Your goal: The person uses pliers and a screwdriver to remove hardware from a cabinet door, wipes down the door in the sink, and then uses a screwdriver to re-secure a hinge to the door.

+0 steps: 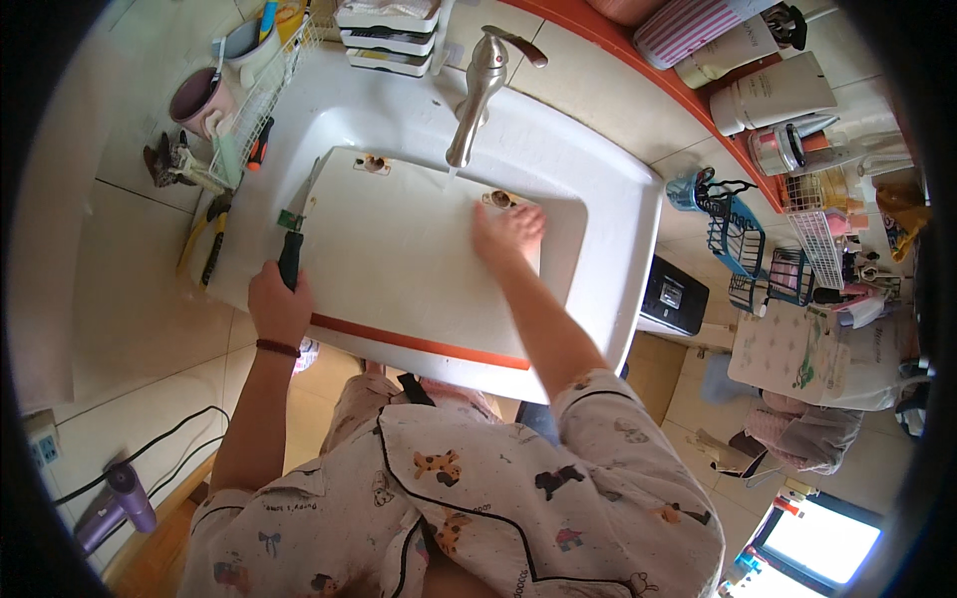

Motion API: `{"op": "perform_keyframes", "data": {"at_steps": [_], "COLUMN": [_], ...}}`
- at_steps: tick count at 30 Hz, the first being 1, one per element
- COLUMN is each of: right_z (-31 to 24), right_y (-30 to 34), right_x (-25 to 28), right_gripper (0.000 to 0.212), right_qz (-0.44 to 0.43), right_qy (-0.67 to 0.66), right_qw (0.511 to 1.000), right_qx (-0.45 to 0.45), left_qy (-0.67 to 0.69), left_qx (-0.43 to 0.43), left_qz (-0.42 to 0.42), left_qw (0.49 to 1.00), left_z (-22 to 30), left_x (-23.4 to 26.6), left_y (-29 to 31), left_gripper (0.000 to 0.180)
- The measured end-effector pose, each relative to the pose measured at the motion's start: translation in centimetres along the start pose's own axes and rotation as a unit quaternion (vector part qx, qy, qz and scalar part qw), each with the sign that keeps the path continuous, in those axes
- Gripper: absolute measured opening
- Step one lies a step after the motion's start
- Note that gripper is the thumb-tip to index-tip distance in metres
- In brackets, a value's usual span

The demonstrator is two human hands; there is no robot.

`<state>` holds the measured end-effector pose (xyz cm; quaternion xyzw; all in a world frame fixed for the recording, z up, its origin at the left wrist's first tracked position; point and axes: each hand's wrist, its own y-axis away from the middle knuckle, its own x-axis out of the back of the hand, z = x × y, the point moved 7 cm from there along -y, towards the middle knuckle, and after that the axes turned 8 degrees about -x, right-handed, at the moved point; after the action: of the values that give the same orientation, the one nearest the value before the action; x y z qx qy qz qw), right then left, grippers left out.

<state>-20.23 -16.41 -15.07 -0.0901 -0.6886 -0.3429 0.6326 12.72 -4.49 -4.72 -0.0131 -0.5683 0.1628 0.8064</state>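
A white panel [409,259] with an orange edge strip lies across the sink [620,249], its far part under the tap [478,100]. Two rusty hinge fittings [373,164] [500,199] sit along its far edge. A thin stream of water seems to fall from the spout onto the panel. At the panel's left side, my left hand [280,304] is closed round the dark green handle of a thin-bladed tool [290,261]; its blade lies along the panel's edge. My right hand [506,234], slightly blurred, rests on the far right part of the panel beside a fitting, fingers extended.
Yellow-and-black pliers [211,239] and an orange-and-black tool [261,145] lie on the left rim. A wire rack [269,105] with mugs stands behind them. White stacked trays [389,40] are at the back. An orange shelf [638,50] carries tubes and bottles.
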Motion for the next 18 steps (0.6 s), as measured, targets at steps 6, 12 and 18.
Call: {"op": "perform_keyframes", "data": {"at_steps": [6,12,18], "right_z": [-5.0,0.7,-13.2], "right_y": [6.4,-0.9,5.6], "right_x": [0.1,0.4,-1.8], "right_gripper": [0.079,0.071,0.077], "right_qz": [-0.058,-0.050,-0.049], "right_qy": [-0.045,-0.002,0.006], "right_qw": [0.959,0.974,0.962], "right_qx": [0.273,0.222,0.270], "left_qy": [-0.022,-0.012,-0.018], "left_qx": [-0.003,-0.037,-0.045], "left_qz": [-0.012,0.029,0.025], "left_qw": [1.000,0.999,0.999], "left_z": [-0.3,-0.2,-1.1], "left_x": [0.0,0.0,-0.2], "left_y": [0.3,0.1,-0.2], "left_gripper": [0.023,0.022,0.023]}}
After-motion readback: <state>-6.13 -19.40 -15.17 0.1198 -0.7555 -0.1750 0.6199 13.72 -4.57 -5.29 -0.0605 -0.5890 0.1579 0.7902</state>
